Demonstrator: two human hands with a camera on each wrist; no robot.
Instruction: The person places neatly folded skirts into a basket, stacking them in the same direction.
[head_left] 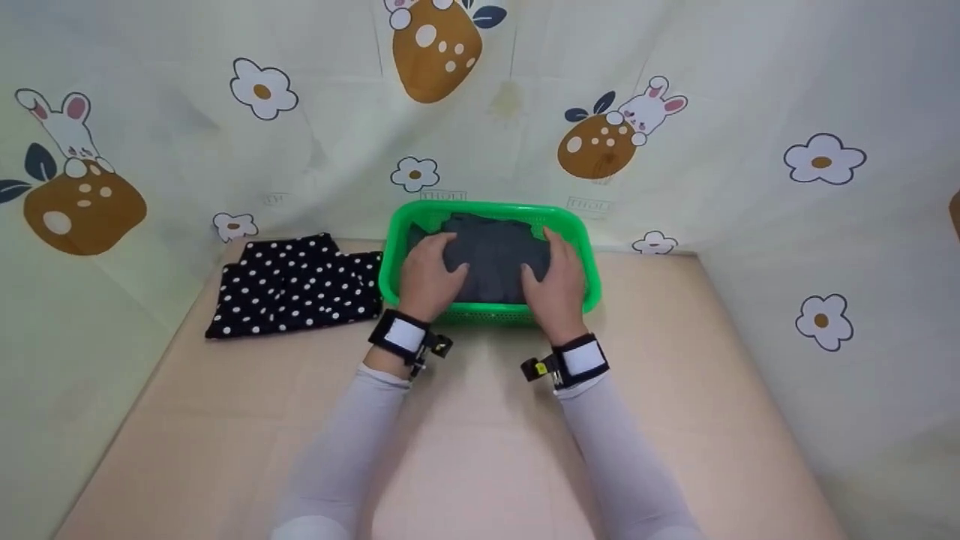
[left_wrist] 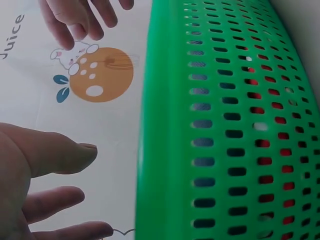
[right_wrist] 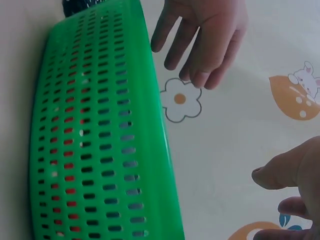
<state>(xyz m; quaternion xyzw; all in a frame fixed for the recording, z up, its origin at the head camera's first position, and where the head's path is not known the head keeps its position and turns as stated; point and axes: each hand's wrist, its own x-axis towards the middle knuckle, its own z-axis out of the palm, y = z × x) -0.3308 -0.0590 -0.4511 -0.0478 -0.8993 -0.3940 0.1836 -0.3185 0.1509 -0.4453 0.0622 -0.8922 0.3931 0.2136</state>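
A green plastic basket (head_left: 589,225) stands against the back of the table, with a dark grey folded cloth (head_left: 491,259) lying on top inside it. Over the basket's left side is my left hand (head_left: 431,276), thumb and fingers spread above the cloth. My right hand (head_left: 556,283) mirrors it over the right side. Both wrist views show the fingers raised above the basket's rim (left_wrist: 155,125) with nothing between them. Through the slots of the basket wall (right_wrist: 165,200), bluish-grey and red material shows.
Left of the basket lies a folded black cloth with white dots (head_left: 300,285), its right edge close against the basket. Pale pink covering spreads over the table (head_left: 480,465). Printed curtain-like sheets (head_left: 322,150) rise behind and along both sides.
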